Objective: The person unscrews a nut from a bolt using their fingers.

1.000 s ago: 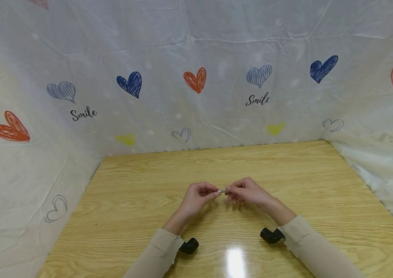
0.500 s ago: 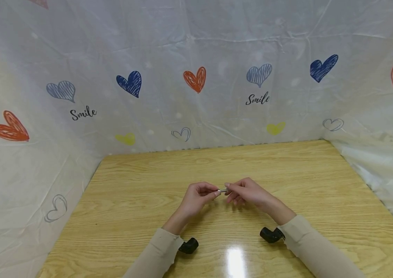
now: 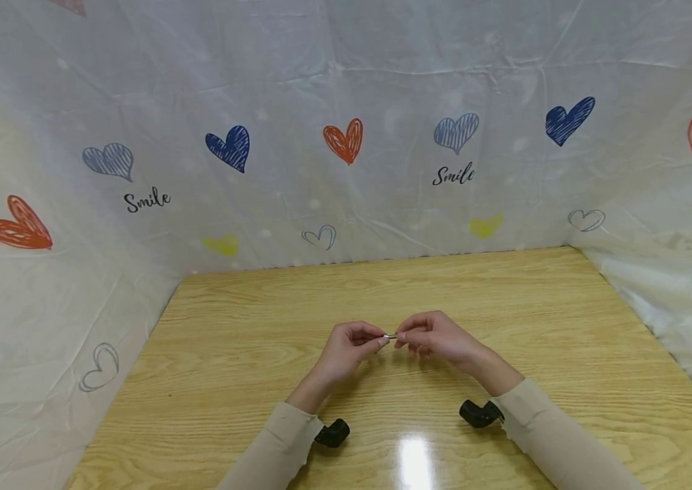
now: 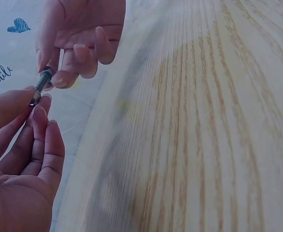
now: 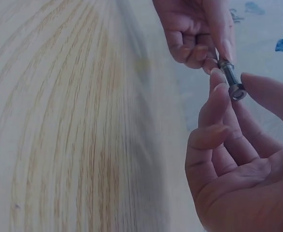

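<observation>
A small threaded metal bolt (image 4: 42,83) is held between both hands over the table, its shaft running from one hand to the other. The left hand (image 3: 348,350) pinches one end, the bolt's head, between thumb and fingertips. At the opposite end sits a nut (image 5: 237,92), ring-like in the right wrist view. The thumb and index finger of the right hand (image 3: 440,337) lie on either side of this nut. Its other fingers are bent loosely below, seen in the left wrist view. In the head view only a short piece of bare shaft shows between the fingertips.
A wood-grain table (image 3: 248,395) lies under the hands. White sheeting (image 3: 382,204) printed with hearts and "Smile" hangs behind it and along both sides. Black wrist devices (image 3: 333,433) stick out from the beige sleeves (image 3: 281,442).
The right thumb and index finger have shifted their grip around the nut, opening slightly half a second ago and closing in again now. The left hand and bolt stay in place.
</observation>
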Demonstrator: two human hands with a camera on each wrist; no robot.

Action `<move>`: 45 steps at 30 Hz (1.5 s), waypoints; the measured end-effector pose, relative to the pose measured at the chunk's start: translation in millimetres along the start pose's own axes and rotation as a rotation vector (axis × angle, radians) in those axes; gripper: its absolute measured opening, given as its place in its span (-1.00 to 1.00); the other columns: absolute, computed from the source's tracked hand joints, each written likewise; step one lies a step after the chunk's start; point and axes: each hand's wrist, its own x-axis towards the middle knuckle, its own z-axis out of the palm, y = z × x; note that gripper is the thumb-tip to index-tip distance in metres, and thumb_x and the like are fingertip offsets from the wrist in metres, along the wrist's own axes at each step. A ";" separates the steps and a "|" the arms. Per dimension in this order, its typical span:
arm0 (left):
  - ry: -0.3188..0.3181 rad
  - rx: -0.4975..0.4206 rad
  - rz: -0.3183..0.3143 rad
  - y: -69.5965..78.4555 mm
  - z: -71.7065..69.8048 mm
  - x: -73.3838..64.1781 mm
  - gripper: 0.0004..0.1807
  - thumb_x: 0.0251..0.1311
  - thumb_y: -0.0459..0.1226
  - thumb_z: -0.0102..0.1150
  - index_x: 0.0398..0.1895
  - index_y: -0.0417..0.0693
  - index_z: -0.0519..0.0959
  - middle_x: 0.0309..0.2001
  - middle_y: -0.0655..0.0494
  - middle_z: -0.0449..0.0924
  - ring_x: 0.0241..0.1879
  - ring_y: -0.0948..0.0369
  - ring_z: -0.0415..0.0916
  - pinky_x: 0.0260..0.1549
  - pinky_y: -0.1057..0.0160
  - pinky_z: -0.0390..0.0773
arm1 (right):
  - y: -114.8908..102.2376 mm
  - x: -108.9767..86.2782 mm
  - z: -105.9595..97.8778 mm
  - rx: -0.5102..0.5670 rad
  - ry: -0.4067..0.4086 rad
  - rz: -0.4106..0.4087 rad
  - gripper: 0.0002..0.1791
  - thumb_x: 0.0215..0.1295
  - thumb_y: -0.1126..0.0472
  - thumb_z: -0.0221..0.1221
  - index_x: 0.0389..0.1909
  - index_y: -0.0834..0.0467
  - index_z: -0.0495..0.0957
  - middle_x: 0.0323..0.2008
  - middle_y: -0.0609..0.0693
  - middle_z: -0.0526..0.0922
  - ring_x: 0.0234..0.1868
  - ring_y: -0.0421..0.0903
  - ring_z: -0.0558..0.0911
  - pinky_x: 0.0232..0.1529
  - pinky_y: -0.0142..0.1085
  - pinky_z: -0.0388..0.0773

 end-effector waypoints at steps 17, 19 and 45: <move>0.006 -0.024 -0.009 0.7 0.6 0.2 -0.82 0.35 -0.33 0.32 -0.08 -0.28 0.70 -0.11 -0.09 0.73 -0.02 -0.20 0.65 -0.02 -0.07 0.66 | 1.5 1.8 2.4 -0.104 0.023 0.058 -0.44 0.58 -0.08 0.09 -0.04 0.42 0.65 -0.33 0.15 0.78 -0.42 -0.03 0.68 -0.47 -0.30 0.48; 0.002 -0.027 -0.005 1.0 0.8 0.1 -0.82 0.35 -0.34 0.32 -0.08 -0.28 0.70 -0.11 -0.10 0.74 -0.02 -0.21 0.65 -0.02 -0.08 0.66 | 1.6 2.2 3.5 -0.108 0.023 0.070 -0.40 0.60 -0.09 0.04 -0.18 0.44 0.67 -0.45 0.10 0.76 -0.49 -0.09 0.66 -0.51 -0.33 0.42; 0.018 -0.032 -0.011 -1.0 2.2 1.0 -0.83 0.33 -0.35 0.34 -0.09 -0.28 0.71 -0.12 -0.08 0.74 -0.05 -0.18 0.66 -0.04 -0.07 0.66 | -2.2 1.2 4.0 -0.005 0.047 0.121 -0.44 0.59 -0.02 0.09 -0.08 0.50 0.65 -0.37 0.19 0.77 -0.54 -0.20 0.61 -0.51 -0.37 0.43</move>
